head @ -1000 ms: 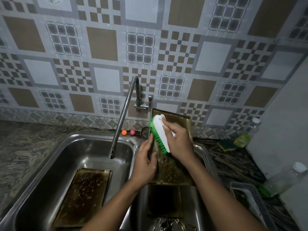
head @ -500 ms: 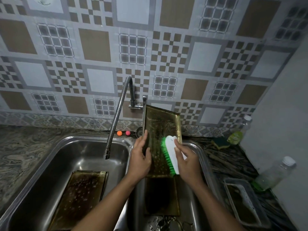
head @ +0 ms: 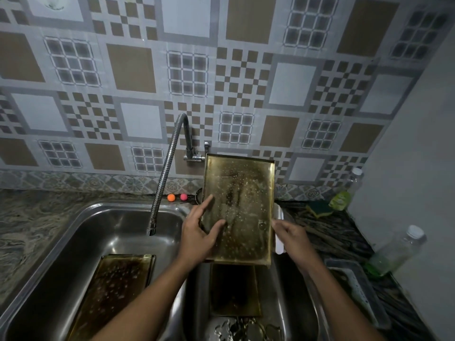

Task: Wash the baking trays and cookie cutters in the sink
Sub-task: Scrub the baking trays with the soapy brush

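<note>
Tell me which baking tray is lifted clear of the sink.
The soapy baking tray held upright over the right basin by the left hand. The other two lie flat: one in the left basin, one in the right basin below it.

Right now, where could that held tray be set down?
Bare steel shows in the left basin, between the faucet spout and the tray lying there. The right basin is crowded: another tray and cookie cutters.

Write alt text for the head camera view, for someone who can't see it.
A left hand holds a wet baking tray upright above a double sink, the right hand at its edge. Two more trays lie in the basins.
</note>
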A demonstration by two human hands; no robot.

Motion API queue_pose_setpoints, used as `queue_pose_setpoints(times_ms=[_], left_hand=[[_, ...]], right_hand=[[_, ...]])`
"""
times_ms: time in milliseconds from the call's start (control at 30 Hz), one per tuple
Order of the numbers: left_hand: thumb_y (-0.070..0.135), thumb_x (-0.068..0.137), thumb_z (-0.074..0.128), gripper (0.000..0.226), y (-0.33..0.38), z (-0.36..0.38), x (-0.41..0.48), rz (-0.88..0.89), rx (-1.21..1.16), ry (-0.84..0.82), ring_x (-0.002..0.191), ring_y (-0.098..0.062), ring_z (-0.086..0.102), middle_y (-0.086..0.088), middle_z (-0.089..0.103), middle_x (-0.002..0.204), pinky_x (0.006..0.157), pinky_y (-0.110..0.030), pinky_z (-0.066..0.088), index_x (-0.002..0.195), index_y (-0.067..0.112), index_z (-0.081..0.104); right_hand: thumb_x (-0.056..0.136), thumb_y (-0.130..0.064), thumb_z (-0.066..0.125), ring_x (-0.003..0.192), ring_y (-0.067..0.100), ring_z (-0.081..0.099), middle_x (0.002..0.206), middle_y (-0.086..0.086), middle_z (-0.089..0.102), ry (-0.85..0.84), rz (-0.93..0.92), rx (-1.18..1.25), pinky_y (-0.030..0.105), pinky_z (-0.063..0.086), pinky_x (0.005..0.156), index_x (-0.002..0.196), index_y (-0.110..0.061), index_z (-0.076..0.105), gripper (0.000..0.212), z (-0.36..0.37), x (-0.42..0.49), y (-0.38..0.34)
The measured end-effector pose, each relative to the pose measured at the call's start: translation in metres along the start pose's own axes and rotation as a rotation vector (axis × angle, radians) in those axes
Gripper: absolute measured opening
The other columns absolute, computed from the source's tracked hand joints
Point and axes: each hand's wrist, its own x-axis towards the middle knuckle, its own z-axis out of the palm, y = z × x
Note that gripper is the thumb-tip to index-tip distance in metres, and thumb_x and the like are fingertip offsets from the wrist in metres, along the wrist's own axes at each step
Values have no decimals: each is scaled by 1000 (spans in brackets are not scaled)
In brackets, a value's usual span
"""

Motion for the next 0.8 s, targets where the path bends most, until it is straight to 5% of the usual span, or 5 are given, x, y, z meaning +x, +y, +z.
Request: queue_pose_setpoints(times_ms=[233,400,533,667,800], left_hand=[[38,83,75,71,11,20,10,-190,231,-49,142,-21,26,3,21,154,115,-44,31,145,35,40],[60,89,52,65,41,36,-6,-260,-277,-331,140,-7,36,14,36,153,115,-44,35,148,52,24],[31,97,55,71,46,45,-8,-398,-534,-226,135,-10,46,15,41,150,113,-43,39,143,62,10],[1,100,45,79,46,43,-10,-395,-449,-108,124,0,55,20,47,142,107,-27,44,147,51,7],[1,100,42,69,33,38,-9,-375,-387,2,136,-7,45,10,43,151,116,-40,36,153,40,21]], right_hand=[[89,-45,65,97,10,68,98,-4,74,129,-115,-42,33,52,89,102,-18,74,31,12,-2,-3],[88,-30,67,97,5,60,103,-3,63,233,-301,-330,27,47,83,94,-19,73,14,39,-9,2],[84,-32,60,121,8,52,141,-9,46,106,-344,-504,30,50,95,118,-23,67,35,62,-21,2],[89,-35,54,124,10,50,138,-9,43,35,-381,-547,31,49,98,125,-29,61,37,72,-24,-6],[96,-17,53,118,5,50,131,-4,53,80,-375,-368,28,45,98,113,-32,56,23,64,-22,-16]])
